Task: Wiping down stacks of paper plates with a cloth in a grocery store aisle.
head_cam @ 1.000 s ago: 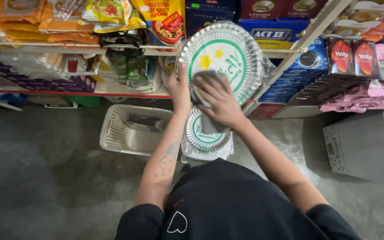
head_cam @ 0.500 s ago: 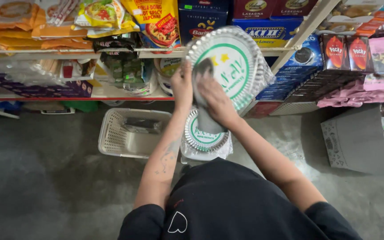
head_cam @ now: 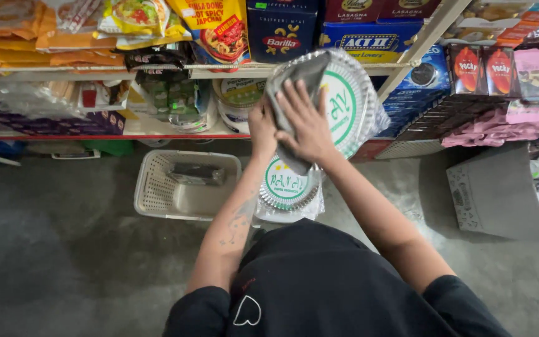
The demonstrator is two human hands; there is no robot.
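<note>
while the left hand grips the wrapped plate pack by its edge, fingers closed, the right hand presses a grey cloth flat, fingers spread.
better to keep the pack braced and wipe outward with even pressure.

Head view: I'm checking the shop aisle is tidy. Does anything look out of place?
A second plastic-wrapped pack of white paper plates and a white plastic basket sit on the grey floor below the shelves. The right hand presses a grey cloth on the pack held by the left hand.
</note>
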